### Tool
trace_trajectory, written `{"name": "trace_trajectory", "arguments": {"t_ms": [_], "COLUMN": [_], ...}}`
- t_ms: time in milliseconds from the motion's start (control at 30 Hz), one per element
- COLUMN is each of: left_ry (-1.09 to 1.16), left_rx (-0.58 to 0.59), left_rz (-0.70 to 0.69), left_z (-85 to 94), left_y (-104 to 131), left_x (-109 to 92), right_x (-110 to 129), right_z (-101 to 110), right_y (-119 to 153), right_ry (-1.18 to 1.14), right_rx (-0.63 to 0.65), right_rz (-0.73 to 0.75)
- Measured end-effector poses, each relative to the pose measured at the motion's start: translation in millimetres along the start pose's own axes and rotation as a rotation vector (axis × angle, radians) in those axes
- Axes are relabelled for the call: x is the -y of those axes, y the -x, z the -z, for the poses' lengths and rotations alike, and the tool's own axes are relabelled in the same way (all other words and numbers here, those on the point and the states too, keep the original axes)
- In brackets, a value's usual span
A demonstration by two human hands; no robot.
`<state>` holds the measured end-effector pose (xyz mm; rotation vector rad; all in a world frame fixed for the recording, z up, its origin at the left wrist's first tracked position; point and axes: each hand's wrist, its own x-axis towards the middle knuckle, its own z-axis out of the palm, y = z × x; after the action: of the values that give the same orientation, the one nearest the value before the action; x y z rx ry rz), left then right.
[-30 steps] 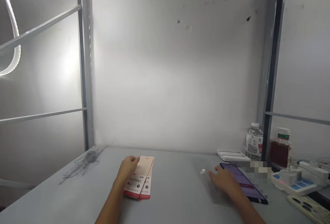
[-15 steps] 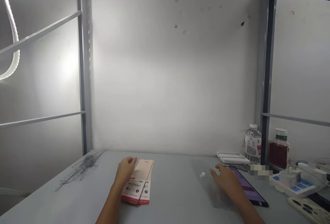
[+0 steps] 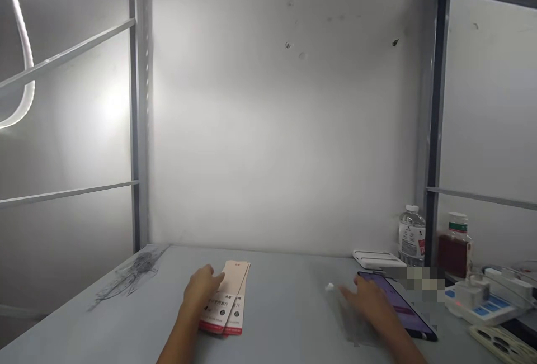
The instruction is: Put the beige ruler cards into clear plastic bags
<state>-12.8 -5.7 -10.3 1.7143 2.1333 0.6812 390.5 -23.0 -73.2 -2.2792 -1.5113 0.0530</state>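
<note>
Two overlapping card packets [image 3: 237,286], pale peach above and white with a red band below, lie left of centre on the grey tabletop. My left hand [image 3: 202,290] rests at their left edge, fingers apart. A clear plastic sheet or bag [image 3: 350,325] lies to the right, partly under my right hand [image 3: 366,299], whose thumb and finger are spread. Just left of those fingertips sits a small white scrap [image 3: 329,287]. Beside my right hand lies a phone [image 3: 405,308] with its screen lit.
At the back right stand a white case [image 3: 377,259], a clear water bottle [image 3: 411,235] and a jar of dark red contents [image 3: 454,252]. A power strip [image 3: 480,302] and a phone case [image 3: 499,344] are at the right. Metal posts rise at both sides.
My left hand has shifted slightly left and down, its fingers opening a little beside the packets. My right hand has moved slightly left and down over the clear plastic.
</note>
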Motion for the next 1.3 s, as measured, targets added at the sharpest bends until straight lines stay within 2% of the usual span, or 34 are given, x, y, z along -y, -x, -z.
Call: {"name": "trace_trajectory", "arguments": {"t_ms": [400, 600, 800, 967, 1167, 1233, 1300], "left_ry": [-0.102, -0.058, 0.055, 0.092, 0.274, 0.423, 0.588], "left_rx": [0.042, 0.047, 0.032, -0.003, 0.035, 0.035, 0.084], "left_rz": [0.041, 0.089, 0.047, -0.021, -0.083, -0.14, -0.178], "left_z": [-5.4, -10.2, -9.9, -8.3, -4.9, -1.0, 3.8], "left_y": [2, -2, -4, -3, -5, 0, 8], "left_x": [-5, -4, -3, -7, -11, -17, -25], "right_x": [-2, -4, -3, 4, 11, 15, 23], "right_z": [1, 0, 3, 13, 28, 36, 45], "right_y": [3, 3, 2, 9, 14, 17, 23], "right_ry": [-0.023, -0.067, -0.043, -0.003, -0.005, -0.122, -0.333], "right_rx": [0.063, 0.099, 0.098, 0.025, -0.03, -0.029, -0.028], "right_rz": [-0.028, -0.044, -0.018, -0.007, 0.016, 0.035, 0.081]}}
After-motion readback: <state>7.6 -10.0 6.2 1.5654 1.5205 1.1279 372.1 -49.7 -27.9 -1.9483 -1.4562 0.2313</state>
